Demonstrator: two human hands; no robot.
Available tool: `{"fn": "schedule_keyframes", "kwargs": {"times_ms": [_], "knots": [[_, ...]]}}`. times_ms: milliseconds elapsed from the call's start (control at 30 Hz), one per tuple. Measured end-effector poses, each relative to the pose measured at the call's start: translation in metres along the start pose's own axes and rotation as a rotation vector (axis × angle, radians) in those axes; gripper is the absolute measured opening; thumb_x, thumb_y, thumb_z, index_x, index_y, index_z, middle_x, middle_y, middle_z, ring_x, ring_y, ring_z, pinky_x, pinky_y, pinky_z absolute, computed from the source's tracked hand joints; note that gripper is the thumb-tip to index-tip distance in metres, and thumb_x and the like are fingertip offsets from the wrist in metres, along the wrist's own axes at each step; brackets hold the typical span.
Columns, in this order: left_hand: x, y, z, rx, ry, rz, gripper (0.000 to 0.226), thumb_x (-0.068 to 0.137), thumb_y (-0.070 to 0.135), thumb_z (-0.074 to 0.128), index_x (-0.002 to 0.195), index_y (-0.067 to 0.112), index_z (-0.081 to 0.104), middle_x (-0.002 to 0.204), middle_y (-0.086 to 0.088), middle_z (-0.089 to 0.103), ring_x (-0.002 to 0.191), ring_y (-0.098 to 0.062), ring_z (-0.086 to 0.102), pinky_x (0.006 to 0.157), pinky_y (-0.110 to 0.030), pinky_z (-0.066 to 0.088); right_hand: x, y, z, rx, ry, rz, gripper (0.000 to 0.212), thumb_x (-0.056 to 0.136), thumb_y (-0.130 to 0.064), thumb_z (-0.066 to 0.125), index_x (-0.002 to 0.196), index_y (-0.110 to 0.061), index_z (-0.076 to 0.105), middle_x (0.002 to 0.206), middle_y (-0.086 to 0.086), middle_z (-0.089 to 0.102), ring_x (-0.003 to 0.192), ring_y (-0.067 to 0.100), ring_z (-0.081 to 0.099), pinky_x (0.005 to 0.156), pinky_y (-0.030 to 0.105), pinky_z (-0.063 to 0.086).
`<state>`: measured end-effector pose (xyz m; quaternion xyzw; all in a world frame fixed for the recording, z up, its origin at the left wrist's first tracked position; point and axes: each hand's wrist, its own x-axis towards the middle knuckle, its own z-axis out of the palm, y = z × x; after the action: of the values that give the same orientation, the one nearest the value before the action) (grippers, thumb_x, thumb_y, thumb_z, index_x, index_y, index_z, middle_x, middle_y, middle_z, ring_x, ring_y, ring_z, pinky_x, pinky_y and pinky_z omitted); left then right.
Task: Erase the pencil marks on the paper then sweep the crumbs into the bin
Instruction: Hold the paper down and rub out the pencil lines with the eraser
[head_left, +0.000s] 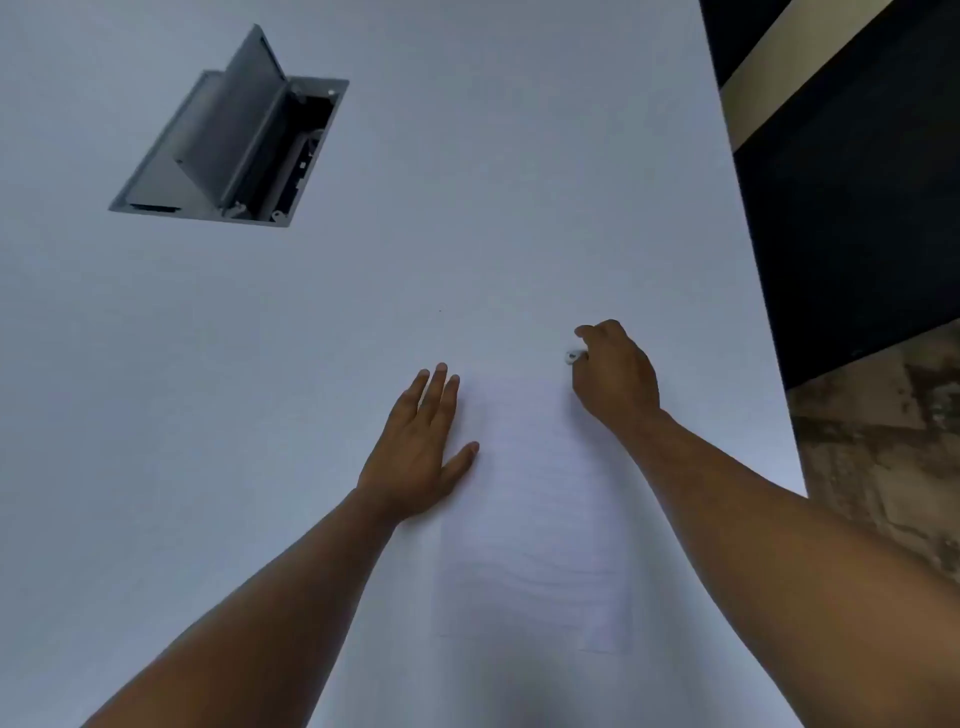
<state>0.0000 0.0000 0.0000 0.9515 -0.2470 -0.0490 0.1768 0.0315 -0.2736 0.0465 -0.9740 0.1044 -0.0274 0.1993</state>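
Note:
A white sheet of paper (535, 519) lies on the white table, faint against it, between my two arms. My left hand (421, 447) lies flat with straight fingers, pressing on the paper's left edge. My right hand (615, 376) is at the paper's upper right, fingers curled round a small white eraser (573, 356) whose tip shows at the fingertips. Pencil marks are too faint to make out, and no bin is in view.
A grey cable box (228, 150) with its lid raised is set into the table (208, 415) at the upper left. The table's right edge runs diagonally past my right arm, with a dark wall (857, 182) and mottled floor (883, 467) beyond.

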Motion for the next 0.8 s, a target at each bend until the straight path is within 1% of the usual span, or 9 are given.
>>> {"fn": "schedule_keyframes", "kwargs": {"times_ms": [100,200,367,433,500,600,667,733,800], "knots": [[-0.004,-0.006,0.006,0.023,-0.031,0.006,0.083,0.101,0.063,0.031,0.164,0.013,0.01,0.172,-0.003,0.0,0.158,-0.018,-0.01,0.128,-0.037,0.004,0.004,0.007,0.011,-0.002,0.005,0.007,0.025,0.089,-0.005,0.053,0.111,-0.008,0.065,0.115,0.009,0.058,0.101,0.031,0.061,0.08,0.04,0.054],[-0.005,-0.007,0.013,0.019,-0.06,0.015,0.083,0.101,0.064,0.028,0.165,0.014,0.007,0.172,-0.002,-0.002,0.158,-0.016,-0.014,0.128,-0.037,0.001,0.006,0.014,0.024,-0.052,0.006,0.004,0.014,0.091,-0.008,0.054,0.099,-0.008,0.065,0.105,0.009,0.055,0.094,0.032,0.058,0.071,0.036,0.052],[-0.009,-0.017,0.02,0.019,-0.103,0.03,0.08,0.103,0.061,0.027,0.165,0.016,0.005,0.173,-0.002,-0.001,0.158,-0.017,-0.01,0.129,-0.04,0.004,0.013,0.021,0.037,-0.021,0.074,0.018,0.017,0.094,-0.018,0.057,0.101,-0.007,0.068,0.103,0.013,0.055,0.09,0.034,0.058,0.07,0.036,0.051],[-0.012,-0.021,0.022,0.004,-0.106,0.039,0.078,0.104,0.059,0.028,0.165,0.017,0.004,0.173,-0.001,-0.001,0.159,-0.017,-0.008,0.129,-0.04,0.004,0.013,0.018,0.035,0.064,0.115,0.053,0.017,0.094,-0.021,0.059,0.102,-0.009,0.068,0.106,0.012,0.058,0.091,0.031,0.059,0.072,0.03,0.045],[-0.013,-0.022,0.022,-0.006,-0.104,0.039,0.076,0.105,0.057,0.029,0.165,0.018,0.005,0.173,-0.001,0.0,0.159,-0.017,-0.007,0.129,-0.039,0.003,0.005,0.007,0.03,0.229,0.197,0.138,0.016,0.092,-0.022,0.062,0.103,-0.012,0.067,0.107,0.006,0.062,0.091,0.024,0.061,0.075,0.026,0.042],[-0.015,-0.021,0.022,0.029,-0.104,0.051,0.072,0.106,0.054,0.028,0.165,0.018,0.008,0.173,-0.001,0.001,0.159,-0.019,-0.008,0.129,-0.041,0.004,-0.03,-0.014,0.029,0.452,0.31,0.258,0.016,0.088,-0.021,0.068,0.103,-0.015,0.066,0.101,0.0,0.069,0.087,0.017,0.065,0.08,0.028,0.051],[-0.015,-0.021,0.022,0.044,-0.103,0.064,0.069,0.107,0.052,0.025,0.165,0.018,0.01,0.173,-0.002,0.0,0.159,-0.02,-0.007,0.129,-0.043,0.005,-0.06,-0.026,0.034,0.547,0.33,0.298,0.017,0.088,-0.019,0.07,0.104,-0.014,0.067,0.098,-0.001,0.071,0.084,0.015,0.066,0.08,0.028,0.054],[-0.015,-0.021,0.022,0.046,-0.084,0.083,0.065,0.108,0.048,0.024,0.165,0.018,0.012,0.173,-0.003,0.002,0.159,-0.021,-0.003,0.128,-0.045,0.008,-0.086,-0.036,0.041,0.58,0.308,0.299,0.021,0.09,-0.018,0.07,0.11,-0.013,0.069,0.102,-0.001,0.069,0.087,0.011,0.066,0.082,0.018,0.051],[-0.015,-0.02,0.022,0.054,-0.07,0.097,0.063,0.108,0.044,0.023,0.164,0.016,0.014,0.173,-0.004,0.005,0.159,-0.021,0.001,0.128,-0.047,0.012,-0.104,-0.042,0.048,0.569,0.245,0.251,0.024,0.093,-0.015,0.066,0.116,-0.011,0.069,0.105,-0.002,0.066,0.091,0.005,0.062,0.083,0.004,0.043]]}}
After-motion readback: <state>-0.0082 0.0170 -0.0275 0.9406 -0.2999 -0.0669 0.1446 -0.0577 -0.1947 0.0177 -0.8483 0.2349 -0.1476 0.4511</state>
